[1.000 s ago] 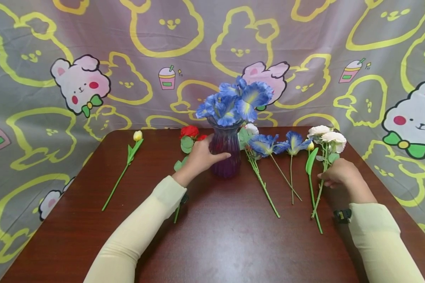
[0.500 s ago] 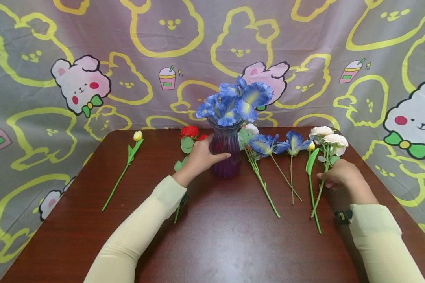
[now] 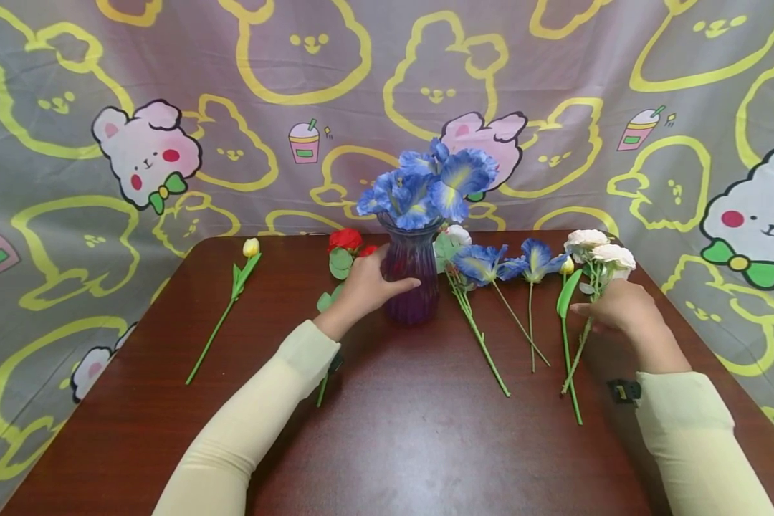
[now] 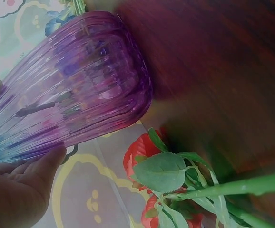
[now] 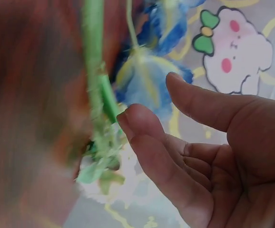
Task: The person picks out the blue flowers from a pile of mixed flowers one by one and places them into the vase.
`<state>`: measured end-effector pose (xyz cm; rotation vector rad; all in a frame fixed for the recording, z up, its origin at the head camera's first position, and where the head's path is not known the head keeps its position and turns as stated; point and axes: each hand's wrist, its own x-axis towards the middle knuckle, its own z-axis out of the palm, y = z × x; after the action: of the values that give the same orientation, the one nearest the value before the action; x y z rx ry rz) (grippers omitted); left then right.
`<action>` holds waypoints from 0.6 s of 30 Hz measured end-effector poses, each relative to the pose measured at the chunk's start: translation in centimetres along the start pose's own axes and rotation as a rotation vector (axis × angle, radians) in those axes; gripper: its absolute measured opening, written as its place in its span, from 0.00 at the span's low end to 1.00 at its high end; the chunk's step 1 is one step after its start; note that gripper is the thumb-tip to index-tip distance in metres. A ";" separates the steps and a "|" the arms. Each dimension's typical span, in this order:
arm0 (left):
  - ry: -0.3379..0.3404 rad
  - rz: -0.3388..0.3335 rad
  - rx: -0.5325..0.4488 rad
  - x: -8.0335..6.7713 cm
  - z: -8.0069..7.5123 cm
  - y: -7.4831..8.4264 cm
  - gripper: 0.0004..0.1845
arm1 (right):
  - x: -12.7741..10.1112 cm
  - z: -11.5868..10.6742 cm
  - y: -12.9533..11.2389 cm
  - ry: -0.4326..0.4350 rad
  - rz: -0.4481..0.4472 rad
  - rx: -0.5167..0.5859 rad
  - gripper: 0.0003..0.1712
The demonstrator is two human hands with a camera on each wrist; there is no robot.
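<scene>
Overhead, the left hand (image 3: 361, 287) wraps the purple vase (image 3: 411, 279) mid-table while the right hand (image 3: 619, 304) pinches the white flower stem (image 3: 577, 351) near the right edge. Closer in, the left wrist view shows fingers (image 4: 47, 159) curled on the vase's ribbed glass (image 4: 75, 95); the right wrist view shows fingers (image 5: 147, 137) touching the blurred stem (image 5: 97, 95)

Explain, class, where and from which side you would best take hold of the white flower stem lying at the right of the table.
Probably pinch the white flower stem at its bare middle, coming from above on its right side, where the right hand already is. The blooms look soft, and a yellow tulip's stem lies close on the left.
</scene>
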<state>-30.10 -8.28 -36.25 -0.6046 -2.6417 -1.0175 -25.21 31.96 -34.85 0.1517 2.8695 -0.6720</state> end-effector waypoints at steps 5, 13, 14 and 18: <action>0.000 -0.004 -0.003 0.0 0.0 0.0 0.41 | -0.4 -0.1 -1.3 -0.007 -0.113 -0.061 0.25; 0.001 -0.004 0.003 0.0 0.0 0.0 0.41 | 0.1 0.8 -2.8 -0.035 -0.201 -0.048 0.19; 0.001 -0.004 0.002 0.0 0.0 0.0 0.41 | 0.2 1.0 -2.9 -0.041 -0.210 -0.046 0.18; 0.001 -0.006 -0.002 0.0 0.1 -0.1 0.41 | 0.4 2.1 -3.5 -0.063 -0.248 -0.063 0.15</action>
<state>-30.14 -8.27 -36.31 -0.5969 -2.6435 -1.0218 -25.80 27.94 -35.30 -0.2342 2.8705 -0.6147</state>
